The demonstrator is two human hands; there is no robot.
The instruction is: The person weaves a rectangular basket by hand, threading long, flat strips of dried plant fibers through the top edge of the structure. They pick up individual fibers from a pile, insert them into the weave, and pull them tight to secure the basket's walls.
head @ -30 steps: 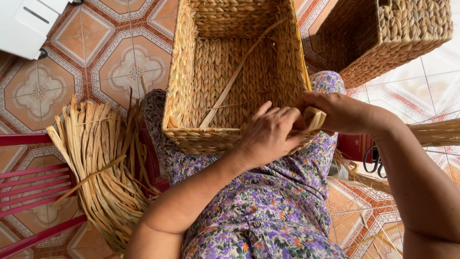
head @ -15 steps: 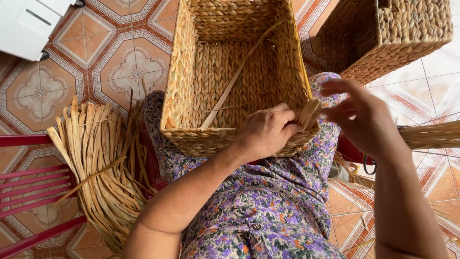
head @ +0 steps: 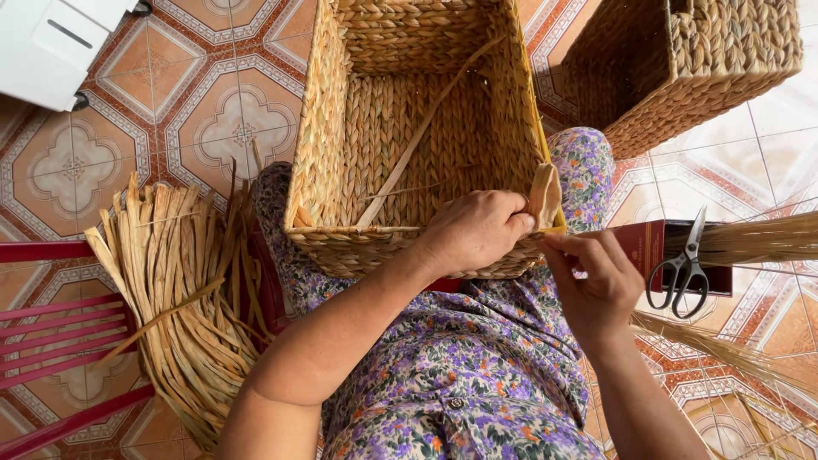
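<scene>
A rectangular woven straw basket (head: 409, 111) rests on my lap, its opening facing me. My left hand (head: 473, 230) grips the basket's near rim at the right corner, pinching a flat pale fibre strip (head: 544, 194) that sticks up there. My right hand (head: 592, 277) is just below and right of that corner, fingers curled and pinched at the strip's lower end. A long loose strand (head: 417, 140) lies diagonally inside the basket.
A bundle of dried straw strips (head: 179, 290) lies over a red chair (head: 51, 341) at left. Scissors (head: 682, 264) sit on a dark red box (head: 652, 247) at right, beside more loose straw (head: 750, 243). A second woven basket (head: 690, 64) stands at top right, a white box (head: 55, 43) at top left.
My right hand has dropped from above the basket's right corner to below it. The left hand has stayed on the rim, and the scissors have come into view.
</scene>
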